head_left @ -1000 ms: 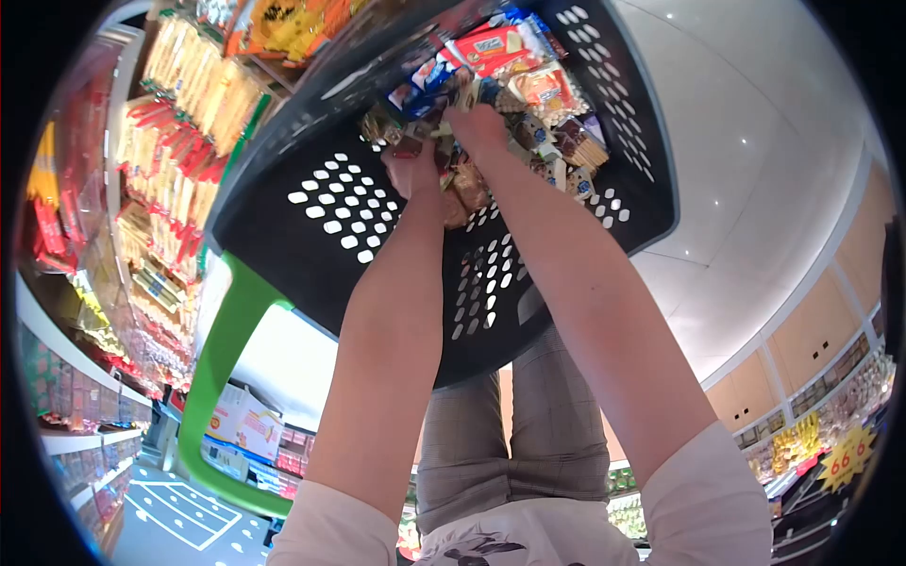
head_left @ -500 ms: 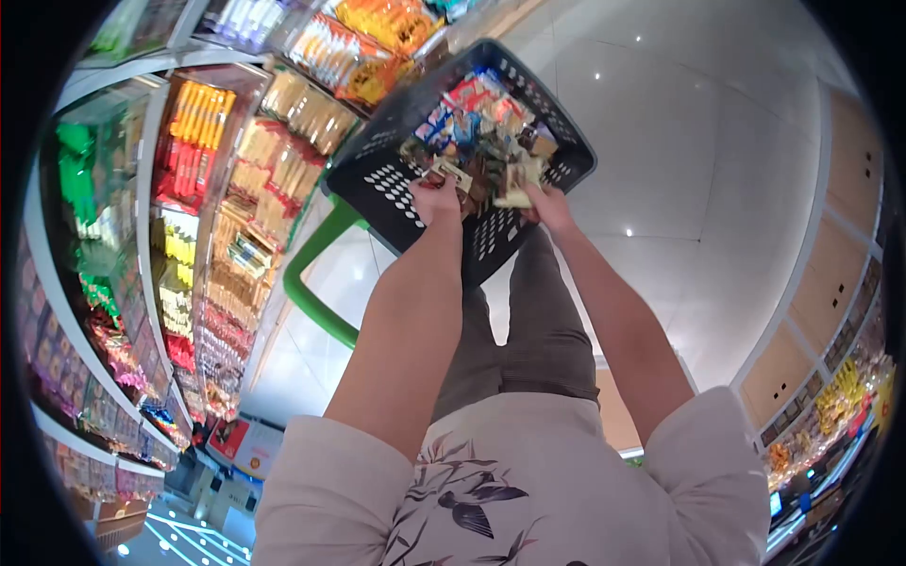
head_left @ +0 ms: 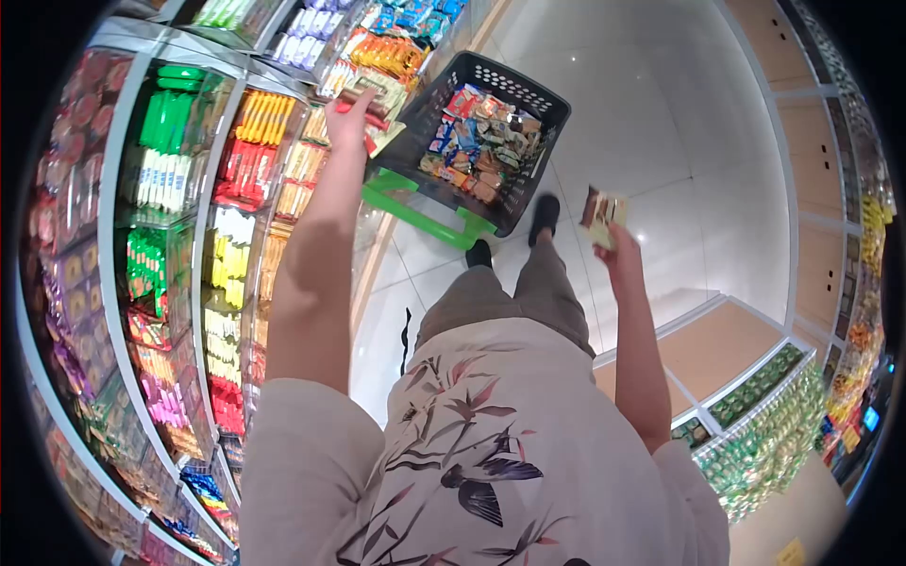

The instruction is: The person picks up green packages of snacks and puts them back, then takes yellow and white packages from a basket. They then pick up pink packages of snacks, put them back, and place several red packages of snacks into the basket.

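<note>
Between my two hands stands a black basket [head_left: 514, 75] with a green handle [head_left: 425, 222], holding many wrapped snacks [head_left: 481, 141]. My left hand [head_left: 347, 123] is raised at the shelf side, left of the basket, and grips a cream and brown packet [head_left: 368, 94], with red packaging close beside it. Right of the basket, over the floor, my right hand [head_left: 618, 250] pinches another cream and brown packet [head_left: 602, 212].
Shelves [head_left: 132, 123] with clear bins of colourful wrapped snacks curve along the left. On the right are wooden cabinets [head_left: 816, 141] and green packets [head_left: 764, 439]. My feet [head_left: 543, 215] are beside the basket on the tiled floor [head_left: 642, 113].
Both hands have come out of the basket and moved apart, each with a packet: the left toward the shelf, the right over the floor. The basket now appears lower, by my feet.
</note>
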The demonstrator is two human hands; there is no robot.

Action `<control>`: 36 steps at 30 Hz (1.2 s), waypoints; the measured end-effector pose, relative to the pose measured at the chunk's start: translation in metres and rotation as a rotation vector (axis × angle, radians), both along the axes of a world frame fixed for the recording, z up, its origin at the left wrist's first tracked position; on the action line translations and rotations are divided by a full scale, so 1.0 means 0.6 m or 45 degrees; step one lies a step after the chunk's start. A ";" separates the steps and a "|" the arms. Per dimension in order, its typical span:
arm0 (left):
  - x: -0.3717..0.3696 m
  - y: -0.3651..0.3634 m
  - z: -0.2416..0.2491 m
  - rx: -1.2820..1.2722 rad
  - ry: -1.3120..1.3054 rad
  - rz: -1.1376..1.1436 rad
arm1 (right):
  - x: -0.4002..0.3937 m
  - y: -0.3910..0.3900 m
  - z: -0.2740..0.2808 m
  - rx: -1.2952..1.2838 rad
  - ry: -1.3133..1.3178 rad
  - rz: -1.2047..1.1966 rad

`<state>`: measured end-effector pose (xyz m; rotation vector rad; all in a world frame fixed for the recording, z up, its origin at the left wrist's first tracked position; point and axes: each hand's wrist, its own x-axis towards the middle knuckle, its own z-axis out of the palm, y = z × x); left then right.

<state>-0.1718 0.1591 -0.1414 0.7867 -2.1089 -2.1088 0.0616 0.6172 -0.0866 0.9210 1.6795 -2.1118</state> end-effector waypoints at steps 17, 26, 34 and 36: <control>0.643 0.102 0.237 1.184 0.100 -0.446 | 0.315 -0.305 0.217 0.134 0.732 0.318; 0.935 -0.026 0.270 0.973 0.033 -0.629 | 0.550 -0.486 0.211 0.193 0.895 0.334; 1.092 -0.185 0.289 1.041 0.165 -0.321 | 0.640 -0.653 0.259 0.035 0.679 0.789; 1.133 -0.236 0.296 1.008 0.115 -0.284 | 0.661 -0.701 0.252 0.126 0.618 0.896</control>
